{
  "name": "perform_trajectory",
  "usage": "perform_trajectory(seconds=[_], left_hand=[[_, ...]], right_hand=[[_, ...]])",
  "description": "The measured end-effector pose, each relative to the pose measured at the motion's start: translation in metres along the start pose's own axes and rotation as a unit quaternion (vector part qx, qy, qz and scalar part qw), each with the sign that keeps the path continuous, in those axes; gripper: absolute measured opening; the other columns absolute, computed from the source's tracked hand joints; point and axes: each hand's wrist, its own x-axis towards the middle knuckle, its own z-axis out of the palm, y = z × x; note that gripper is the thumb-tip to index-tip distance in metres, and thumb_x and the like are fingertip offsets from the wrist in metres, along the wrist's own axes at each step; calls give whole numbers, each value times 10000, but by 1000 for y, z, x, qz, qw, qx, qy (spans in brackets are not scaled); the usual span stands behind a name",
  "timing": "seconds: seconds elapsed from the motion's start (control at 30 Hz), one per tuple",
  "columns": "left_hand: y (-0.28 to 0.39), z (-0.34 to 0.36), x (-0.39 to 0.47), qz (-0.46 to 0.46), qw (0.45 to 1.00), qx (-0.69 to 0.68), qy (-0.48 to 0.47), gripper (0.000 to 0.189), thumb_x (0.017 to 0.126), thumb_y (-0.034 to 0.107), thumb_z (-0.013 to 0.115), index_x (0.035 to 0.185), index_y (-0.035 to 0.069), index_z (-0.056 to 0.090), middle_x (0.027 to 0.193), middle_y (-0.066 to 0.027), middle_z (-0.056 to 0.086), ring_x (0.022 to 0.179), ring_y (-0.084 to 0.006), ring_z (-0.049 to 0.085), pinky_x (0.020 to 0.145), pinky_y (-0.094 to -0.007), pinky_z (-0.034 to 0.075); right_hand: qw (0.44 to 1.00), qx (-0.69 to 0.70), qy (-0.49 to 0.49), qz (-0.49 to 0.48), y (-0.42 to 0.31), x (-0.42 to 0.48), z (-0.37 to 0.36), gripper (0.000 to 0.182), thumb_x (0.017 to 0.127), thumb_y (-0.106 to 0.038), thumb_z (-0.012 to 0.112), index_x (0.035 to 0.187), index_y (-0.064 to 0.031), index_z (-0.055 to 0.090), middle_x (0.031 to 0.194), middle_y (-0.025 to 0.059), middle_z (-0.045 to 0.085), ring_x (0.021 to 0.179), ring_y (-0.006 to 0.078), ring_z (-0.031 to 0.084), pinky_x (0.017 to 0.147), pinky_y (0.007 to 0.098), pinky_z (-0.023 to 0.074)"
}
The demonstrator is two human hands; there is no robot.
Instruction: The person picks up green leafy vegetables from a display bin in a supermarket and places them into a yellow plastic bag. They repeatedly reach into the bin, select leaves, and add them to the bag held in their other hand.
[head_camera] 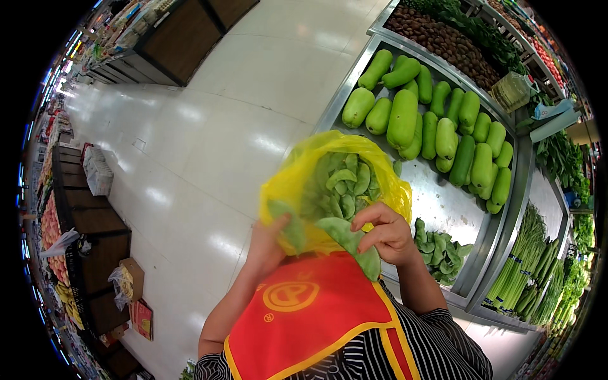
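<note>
In my right hand (387,232), thumb and fingers pinch a broad, flat green bean pod (349,240) in front of my apron. My left hand (267,244) is blurred; its thumb presses on another flat pod (289,228) at the near left rim of the bag. This yellow plastic bag (304,152) gapes upward just beyond both hands, with many flat green beans (349,183) inside. What supports the bag underneath is hidden. A pile of the same beans (441,254) lies on the metal display tray, to the right of my right forearm.
Pale green gourds (403,118) fill the far part of the metal display tray (468,223). Bundled long green vegetables (515,266) lie to its right. A plastic jug (513,92) and a bag roll (555,124) sit by the dividers. Leftward are floor tiles (190,152) and fruit stands (95,223).
</note>
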Motion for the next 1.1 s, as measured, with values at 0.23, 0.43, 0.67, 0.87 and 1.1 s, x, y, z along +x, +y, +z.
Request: perform_trajectory(seconds=[0.23, 0.43, 0.67, 0.87, 1.1], left_hand=[[1, 1, -2, 7, 1000, -2, -4, 421, 837, 68, 619, 1212, 28, 432, 1093, -96, 553, 981, -220, 574, 849, -395, 517], [5, 8, -6, -3, 1000, 6, -5, 437, 833, 75, 628, 1218, 41, 423, 1103, -86, 541, 1009, -212, 559, 851, -384, 515], [0, 4, -2, -8, 999, 41, -22, 438, 832, 92, 637, 1214, 48, 427, 1108, -84, 536, 1013, -210, 558, 847, -374, 513], [-3, 5, 0, -5, 998, 59, -10, 344, 867, 75, 555, 1187, 7, 449, 1068, -96, 538, 979, -219, 563, 815, -392, 513], [0, 3, 1, -5, 996, 62, -68, 403, 826, 89, 652, 1184, 18, 482, 1085, -103, 590, 999, -218, 585, 853, -374, 508]], right_hand=[[997, 48, 57, 25, 5, -3, 6, 218, 674, 121, 540, 696, -72, 639, 968, 86, 578, 933, 230, 551, 802, 307, 428], [969, 174, 148, 91, 18, 1, 13, 109, 761, 56, 614, 821, -33, 604, 961, 107, 536, 844, 204, 579, 725, 291, 471], [833, 273, 274, 396, 19, 6, 26, 70, 842, -74, 596, 841, -39, 536, 681, 48, 566, 534, 136, 591, 478, 230, 456], [814, 298, 255, 428, 17, 10, 29, 126, 838, -93, 612, 783, -66, 502, 624, 36, 572, 506, 130, 589, 455, 217, 444], [846, 289, 210, 395, 29, 10, 41, 127, 832, -72, 625, 783, -63, 509, 678, 33, 583, 572, 113, 589, 517, 224, 455]])
